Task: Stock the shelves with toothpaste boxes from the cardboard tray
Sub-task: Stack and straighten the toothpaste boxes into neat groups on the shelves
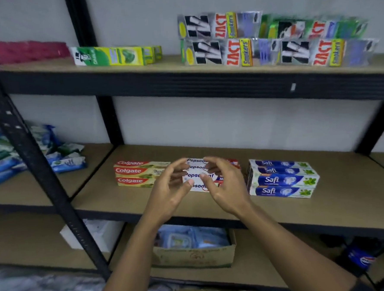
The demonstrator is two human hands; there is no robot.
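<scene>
Pale, smooth wall is backing a black metal rack whose punched uprights are carrying flat tan board shelves. On the upper shelf, silvery Zact boxes are lying in two layers, with green-and-yellow Darlie boxes off to their left. The middle shelf is holding three neat stacks of long rectangular toothpaste cartons set apart from one another: blue-and-white Safi boxes at the right, red-and-cream Colgate boxes at the left, and white Pepsodent boxes between them. Below, a brown cardboard box is sitting with blue-and-white packs inside. Both bare forearms are reaching up to the Pepsodent stack. The left hand and right hand are hovering in front of it, palms facing each other, fingers loosely curved, each grip open and holding nothing.
</scene>
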